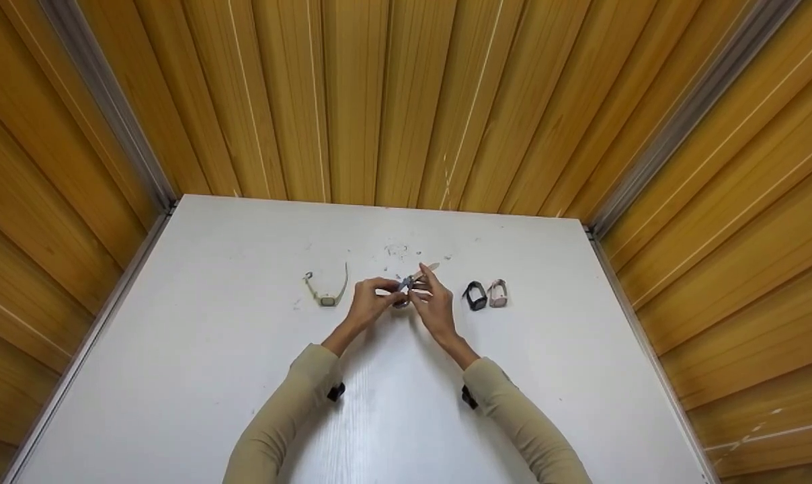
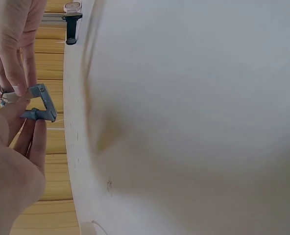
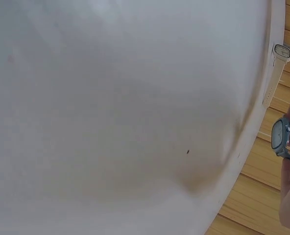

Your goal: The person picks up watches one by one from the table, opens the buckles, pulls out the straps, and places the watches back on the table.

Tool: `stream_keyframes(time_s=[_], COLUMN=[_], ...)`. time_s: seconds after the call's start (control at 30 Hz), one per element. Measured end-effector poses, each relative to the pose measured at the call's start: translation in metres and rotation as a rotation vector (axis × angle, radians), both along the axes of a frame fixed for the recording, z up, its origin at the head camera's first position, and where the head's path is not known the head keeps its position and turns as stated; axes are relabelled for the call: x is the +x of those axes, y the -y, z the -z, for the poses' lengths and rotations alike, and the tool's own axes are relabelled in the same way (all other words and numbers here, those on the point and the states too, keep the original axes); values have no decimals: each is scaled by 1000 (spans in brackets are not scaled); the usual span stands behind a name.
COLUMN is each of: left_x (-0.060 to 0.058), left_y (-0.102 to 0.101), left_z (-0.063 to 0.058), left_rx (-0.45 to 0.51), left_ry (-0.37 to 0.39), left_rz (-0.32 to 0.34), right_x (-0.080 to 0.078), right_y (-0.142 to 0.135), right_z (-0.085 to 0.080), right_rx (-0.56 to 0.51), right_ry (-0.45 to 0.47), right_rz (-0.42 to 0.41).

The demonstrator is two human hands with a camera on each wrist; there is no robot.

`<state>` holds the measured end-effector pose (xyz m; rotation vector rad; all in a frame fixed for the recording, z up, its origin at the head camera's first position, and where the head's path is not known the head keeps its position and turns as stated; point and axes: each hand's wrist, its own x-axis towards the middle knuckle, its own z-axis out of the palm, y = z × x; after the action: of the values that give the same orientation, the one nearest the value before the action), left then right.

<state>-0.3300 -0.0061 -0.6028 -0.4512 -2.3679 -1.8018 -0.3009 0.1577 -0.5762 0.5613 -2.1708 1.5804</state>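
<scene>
A blue-grey wristwatch (image 1: 402,304) is held between both hands over the middle of the table. My left hand (image 1: 371,300) pinches its strap from the left. From the right, my right hand (image 1: 435,308) grips the other part of the strap, its fingers close to those of the left. In the left wrist view the watch (image 2: 48,103) shows side-on, its strap bent into a loop and partly covered by fingers. The squarish dial of the watch (image 3: 277,133) faces outward in the right wrist view. A pale strap end (image 1: 434,267) sticks out beyond the right fingers.
A pale yellow-green watch (image 1: 327,302) lies unfastened to the left on the white table (image 1: 211,336). On the right, a black watch (image 1: 477,304) and a pink watch (image 1: 499,302) stand side by side with looped straps. Wood-patterned panels (image 1: 352,101) surround the table.
</scene>
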Motion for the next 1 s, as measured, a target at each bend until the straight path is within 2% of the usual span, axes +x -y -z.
stream_keyframes(time_s=[0.23, 0.33, 0.43, 0.53, 0.7, 0.8, 1.0], left_x=[-1, -2, -2, -2, -6, -8, -9], left_y=[2, 1, 0, -2, -6, -7, -6], left_z=[-3, -4, -6, -10, -20, -25, -30], left_rx=[-21, -23, -14, -28, -134, -193, -244], left_ry=[41, 43, 12, -59, -152, -157, -113], left_rz=[36, 43, 23, -37, -119, -125, -100], right_x=[-18, -21, -21, -20, -19, -18, -15], right_y=[-3, -4, -5, -5, -4, -3, 0], right_z=[24, 27, 27, 26, 23, 22, 20], right_rx=[30, 37, 47, 82, 175, 234, 313], right_ry=[24, 24, 25, 19, -24, -66, -102], right_rz=[33, 49, 60, 81, 111, 122, 132])
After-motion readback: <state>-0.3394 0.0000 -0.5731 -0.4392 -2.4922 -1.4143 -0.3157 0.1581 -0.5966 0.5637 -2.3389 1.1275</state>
